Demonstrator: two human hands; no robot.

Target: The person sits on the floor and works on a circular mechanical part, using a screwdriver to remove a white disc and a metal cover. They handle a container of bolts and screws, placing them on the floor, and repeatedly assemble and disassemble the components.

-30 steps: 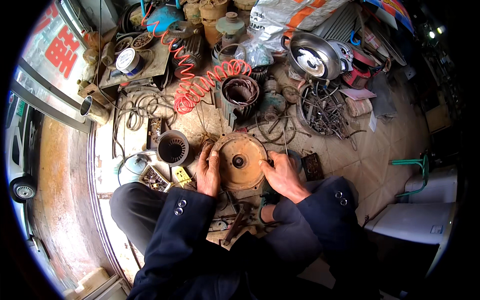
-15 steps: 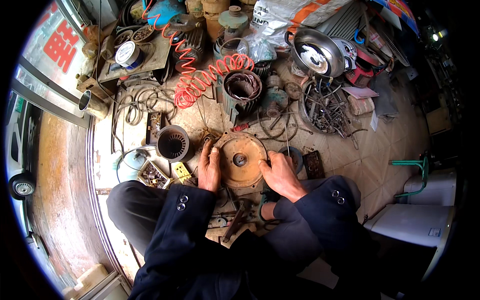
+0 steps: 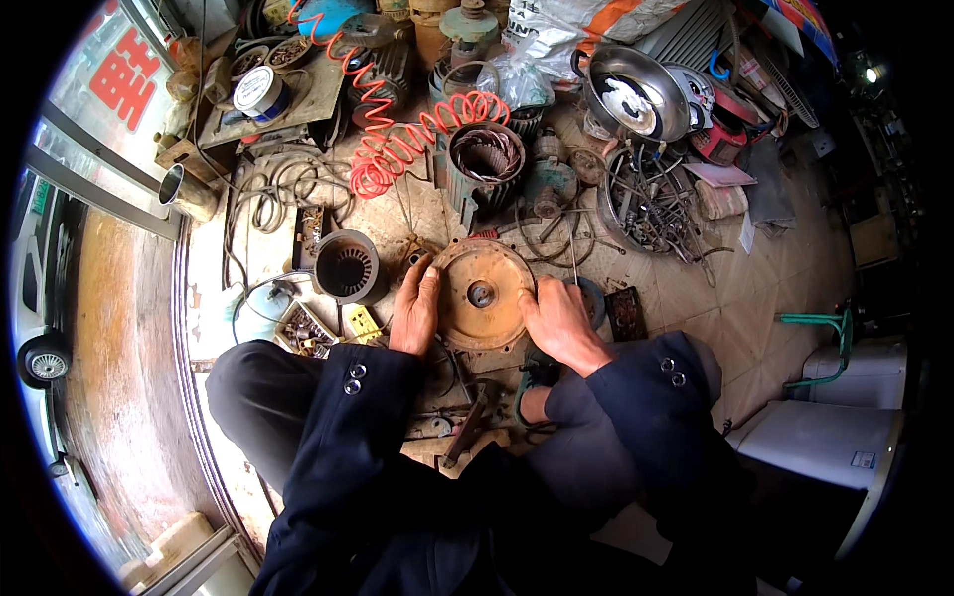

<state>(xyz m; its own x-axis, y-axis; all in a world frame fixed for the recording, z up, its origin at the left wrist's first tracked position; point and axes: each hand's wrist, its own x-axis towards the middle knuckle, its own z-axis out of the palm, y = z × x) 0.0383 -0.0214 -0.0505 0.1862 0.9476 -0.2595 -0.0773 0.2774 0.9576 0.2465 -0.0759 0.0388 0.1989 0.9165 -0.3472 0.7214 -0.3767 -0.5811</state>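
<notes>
My left hand [image 3: 417, 310] grips the left edge of a round, rusty, tan metal plate [image 3: 487, 260] with a central hub, fingers curled at its rim. Opposite it, my right hand [image 3: 559, 326] holds the right edge, thumb on the face. A dark cylindrical slotted core [image 3: 366, 288] stands just left of my left hand, with a small brown metal part [image 3: 414, 250] behind that hand. A yellow object [image 3: 363, 322] and a box of small parts [image 3: 306, 333] lie below the core. Beneath the plate are a hammer-like tool [image 3: 465, 427] and other metal pieces between my legs.
Behind are a finned motor housing [image 3: 465, 199], a red coiled hose [image 3: 373, 179], black cables [image 3: 273, 194] and a pan of tangled parts [image 3: 644, 204]. A steel pot [image 3: 668, 94] is at back right, white bins [image 3: 810, 442] at right, a glass door [image 3: 109, 84] at left.
The whole view has shifted, so the scene sits a little higher in the picture. Both hands still hold the plate, which shows little movement against its surroundings.
</notes>
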